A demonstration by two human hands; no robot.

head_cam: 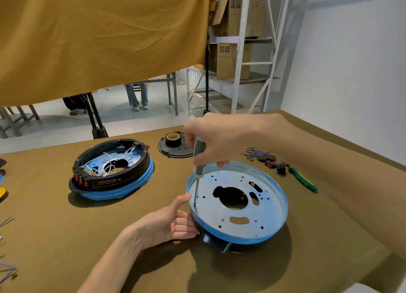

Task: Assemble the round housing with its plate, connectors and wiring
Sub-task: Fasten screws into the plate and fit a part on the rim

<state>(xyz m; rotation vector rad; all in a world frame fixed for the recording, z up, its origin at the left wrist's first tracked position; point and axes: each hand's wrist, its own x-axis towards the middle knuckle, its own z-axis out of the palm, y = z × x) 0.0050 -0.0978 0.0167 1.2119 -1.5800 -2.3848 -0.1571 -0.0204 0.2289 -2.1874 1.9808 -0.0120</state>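
A round housing with a blue-filmed rim (283,196) lies on the table in front of me, a pale metal plate (237,224) with many holes seated inside it. My right hand (211,139) grips a grey-handled screwdriver (198,158) held upright, its tip on the plate near the left rim. My left hand (173,222) holds the housing's left side, thumb up on the rim. A second round housing (114,167), fitted with white wiring and red connectors, sits to the left.
A black cover (169,152) carrying a yellow tape roll (173,137) lies behind my right hand. Loose black switches (272,163) with blue wires and green-handled pliers (304,179) lie to the right. Wire ends show at the table's left edge. An ochre cloth hangs behind.
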